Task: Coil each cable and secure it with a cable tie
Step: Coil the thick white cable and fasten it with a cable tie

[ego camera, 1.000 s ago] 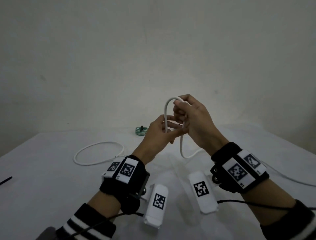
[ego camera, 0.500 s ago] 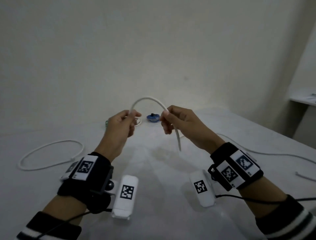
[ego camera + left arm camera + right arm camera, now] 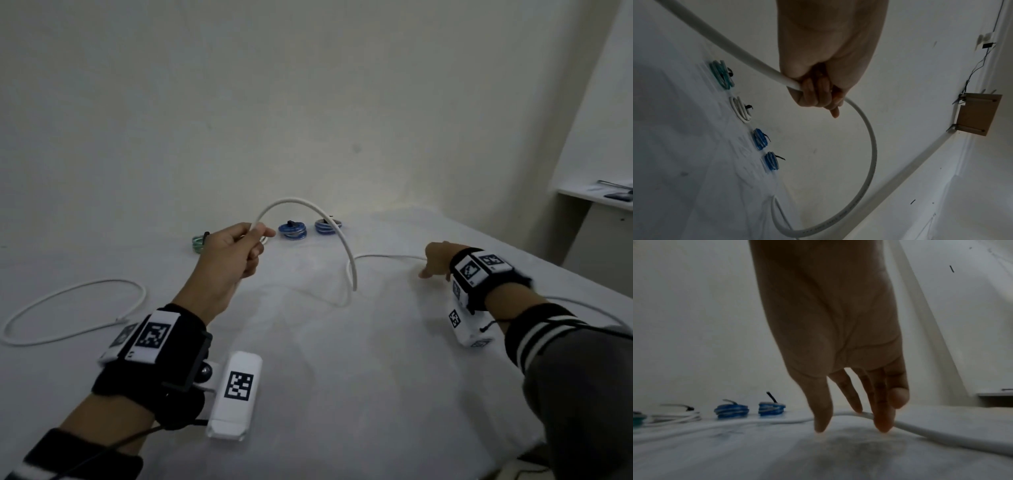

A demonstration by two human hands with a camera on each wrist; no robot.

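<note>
My left hand [image 3: 251,241] grips a white cable [image 3: 294,201] in a fist, held above the table. The cable arches up from the fist and drops to the cloth, then runs right along the table. In the left wrist view my curled fingers [image 3: 816,95] wrap the cable [image 3: 871,146]. My right hand [image 3: 432,266] is low at the right, fingers straight and pointing down. Its fingertips [image 3: 882,425] touch the cable [image 3: 925,428] where it lies on the table; they do not close round it.
Tied coils line the back of the white table [image 3: 342,394]: a green coil [image 3: 198,244], a white coil [image 3: 741,108] and two blue coils [image 3: 292,231] [image 3: 327,226]. A loose white cable loop [image 3: 78,305] lies at the left. A shelf [image 3: 596,198] stands at the right.
My right hand has let go of the raised cable and gone right and down to the table. The left hand has stayed on the cable. The view has swung right.
</note>
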